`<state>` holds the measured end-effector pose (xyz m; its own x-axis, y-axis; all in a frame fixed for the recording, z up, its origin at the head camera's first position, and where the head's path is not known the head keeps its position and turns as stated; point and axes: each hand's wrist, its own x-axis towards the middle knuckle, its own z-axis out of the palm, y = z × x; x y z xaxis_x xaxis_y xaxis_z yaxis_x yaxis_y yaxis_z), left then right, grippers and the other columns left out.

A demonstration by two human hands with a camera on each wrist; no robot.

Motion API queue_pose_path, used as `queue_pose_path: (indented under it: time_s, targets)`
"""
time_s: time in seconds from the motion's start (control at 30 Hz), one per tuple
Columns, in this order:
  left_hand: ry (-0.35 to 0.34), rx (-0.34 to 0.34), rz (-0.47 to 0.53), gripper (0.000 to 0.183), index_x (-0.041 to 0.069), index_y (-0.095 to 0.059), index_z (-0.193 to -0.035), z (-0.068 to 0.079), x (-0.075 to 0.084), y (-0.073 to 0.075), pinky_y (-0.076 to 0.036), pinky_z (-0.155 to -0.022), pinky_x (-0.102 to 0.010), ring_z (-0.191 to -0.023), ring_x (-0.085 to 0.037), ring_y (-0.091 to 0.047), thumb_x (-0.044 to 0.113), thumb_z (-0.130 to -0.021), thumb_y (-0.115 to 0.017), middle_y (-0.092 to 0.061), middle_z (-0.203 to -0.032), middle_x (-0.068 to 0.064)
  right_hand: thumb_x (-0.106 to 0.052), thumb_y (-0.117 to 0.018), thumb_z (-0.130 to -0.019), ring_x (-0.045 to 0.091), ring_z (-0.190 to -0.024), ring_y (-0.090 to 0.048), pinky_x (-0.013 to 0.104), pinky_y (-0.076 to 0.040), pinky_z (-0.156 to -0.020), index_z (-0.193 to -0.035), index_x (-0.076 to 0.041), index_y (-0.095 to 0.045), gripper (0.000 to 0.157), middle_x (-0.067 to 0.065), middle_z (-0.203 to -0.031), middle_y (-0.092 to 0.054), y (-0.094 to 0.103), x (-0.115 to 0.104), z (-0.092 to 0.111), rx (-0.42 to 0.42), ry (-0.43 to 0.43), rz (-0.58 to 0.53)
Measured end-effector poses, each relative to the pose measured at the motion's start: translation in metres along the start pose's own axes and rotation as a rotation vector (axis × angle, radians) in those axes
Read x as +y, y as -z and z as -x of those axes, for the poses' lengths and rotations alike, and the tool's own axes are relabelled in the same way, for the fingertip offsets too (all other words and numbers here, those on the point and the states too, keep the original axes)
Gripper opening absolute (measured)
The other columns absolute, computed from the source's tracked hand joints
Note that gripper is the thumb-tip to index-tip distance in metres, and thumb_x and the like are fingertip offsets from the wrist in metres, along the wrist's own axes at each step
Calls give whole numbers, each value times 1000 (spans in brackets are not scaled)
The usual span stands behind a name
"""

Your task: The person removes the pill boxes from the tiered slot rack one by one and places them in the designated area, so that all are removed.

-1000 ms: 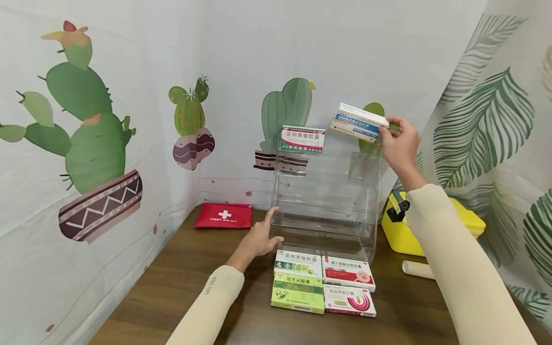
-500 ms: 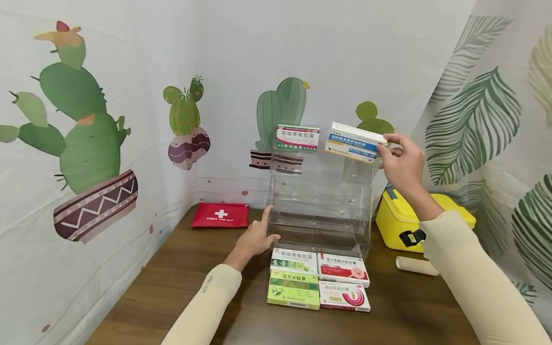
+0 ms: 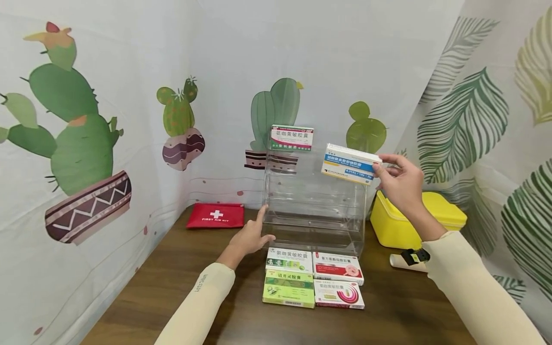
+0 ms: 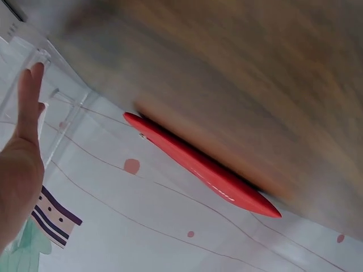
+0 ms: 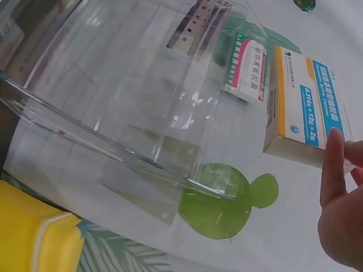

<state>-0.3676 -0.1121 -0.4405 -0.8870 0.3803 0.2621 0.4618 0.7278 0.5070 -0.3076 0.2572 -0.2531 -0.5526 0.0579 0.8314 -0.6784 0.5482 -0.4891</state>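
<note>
My right hand (image 3: 398,184) pinches the right end of a white, blue and yellow medicine box (image 3: 350,165). That box is in front of the upper right part of a clear tiered display rack (image 3: 315,211); whether it touches the rack, I cannot tell. A green and pink medicine box (image 3: 292,138) stands on the top tier at the left, also visible in the right wrist view. With index finger and thumb spread, my left hand (image 3: 247,235) is at the rack's lower left side. The left wrist view shows its fingers (image 4: 29,96) straight against the clear plastic.
Several medicine boxes lie flat before the rack: a white and green one (image 3: 289,260), a white and red one (image 3: 338,266), a lime one (image 3: 289,288) and a pink-ringed one (image 3: 339,293). A red first aid pouch (image 3: 215,215) lies left; a yellow case (image 3: 418,218) stands right.
My right hand has lowered the white, blue and yellow box from above the rack's top to its upper right front, turning its printed face forward. My left hand has stayed at the rack.
</note>
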Motion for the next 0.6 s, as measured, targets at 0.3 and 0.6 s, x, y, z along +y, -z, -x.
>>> queue_pose_path:
  time_s: [0.3,0.6]
  targets:
    - [-5,36,14,77,26,-3,-158,1,-3,3,-46,-48,-30,-40,-14,-51,30,-103,-55,-52,-54,-3,0,-71,-89,3,-66,-67,20,-50,-47,-113,5,-67,24,15,-92,-72,5,5,17,6,-14,-54]
    - [7,50,25,85,36,-3,-159,4,-5,1,-51,-61,-31,-41,-12,-43,30,-99,-62,-51,-57,-1,-3,-70,-91,7,-64,-66,20,-47,-43,-115,5,-66,26,-9,-92,-69,14,5,35,33,-92,-103]
